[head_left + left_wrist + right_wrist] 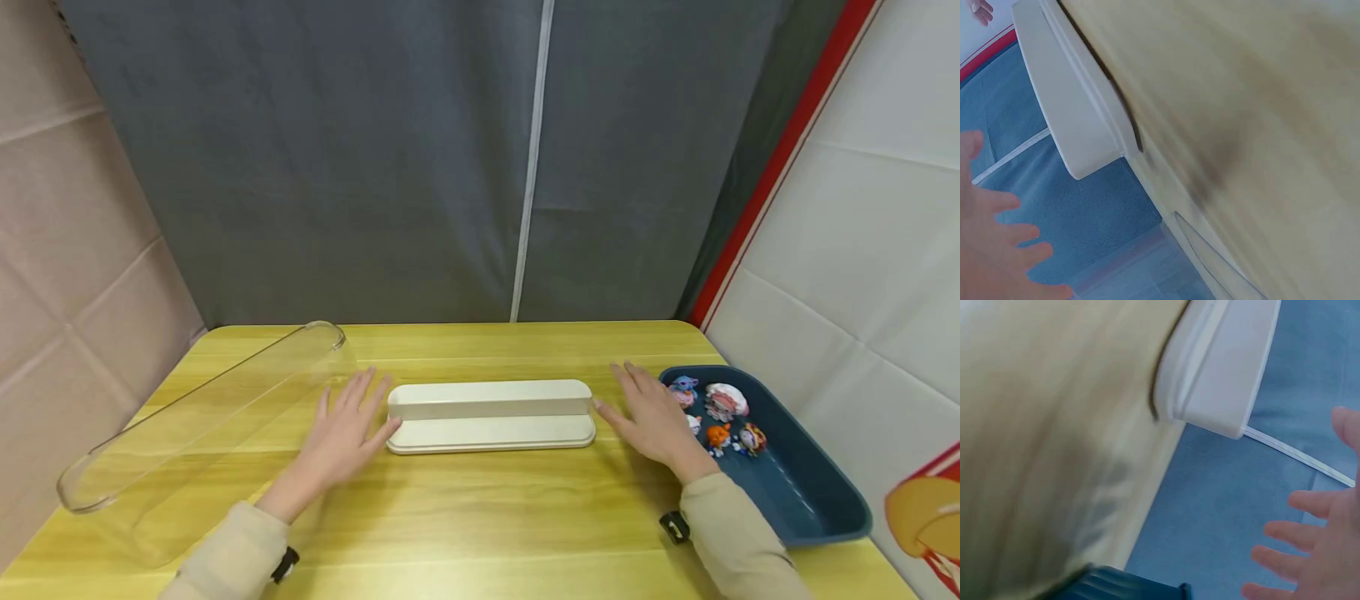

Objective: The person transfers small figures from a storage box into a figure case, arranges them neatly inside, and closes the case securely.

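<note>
A white stepped base [491,417] lies on the wooden table, its raised part at the back. At its left end the left hand [341,437] is spread, palm down, with the thumb close to the base's edge. The right hand [654,421] is spread at the other end, between the base and a blue bin. In the left wrist view the left hand [1000,244] has its fingers apart and the base [1069,94] stands clear of them. The right wrist view likewise has the right hand [1319,544] apart from the base [1229,369]. Both hands hold nothing.
A clear transparent cover [210,425] lies slanted on the table's left side. The dark blue bin [802,492] at the right holds several small figurines [726,402]. A grey curtain [360,167] hangs behind the table [480,525], with pale walls at both sides.
</note>
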The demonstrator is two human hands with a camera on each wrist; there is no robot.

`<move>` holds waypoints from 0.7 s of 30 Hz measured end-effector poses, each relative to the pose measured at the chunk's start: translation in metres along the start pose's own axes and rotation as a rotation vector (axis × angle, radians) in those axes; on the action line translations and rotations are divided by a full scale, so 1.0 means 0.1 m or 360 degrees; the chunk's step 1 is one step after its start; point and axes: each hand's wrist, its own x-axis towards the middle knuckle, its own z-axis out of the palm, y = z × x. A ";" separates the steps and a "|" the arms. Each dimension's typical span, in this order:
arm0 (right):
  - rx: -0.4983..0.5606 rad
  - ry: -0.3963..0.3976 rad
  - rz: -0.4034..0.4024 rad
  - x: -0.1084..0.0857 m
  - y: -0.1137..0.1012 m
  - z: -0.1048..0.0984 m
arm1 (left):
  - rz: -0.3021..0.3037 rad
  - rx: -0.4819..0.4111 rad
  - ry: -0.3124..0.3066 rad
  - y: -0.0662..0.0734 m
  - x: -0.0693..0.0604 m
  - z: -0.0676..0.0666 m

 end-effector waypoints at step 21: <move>0.0434 0.0325 0.0218 0.08 0.05 -0.72 | -0.0104 -0.0440 0.0127 -0.07 0.24 -0.04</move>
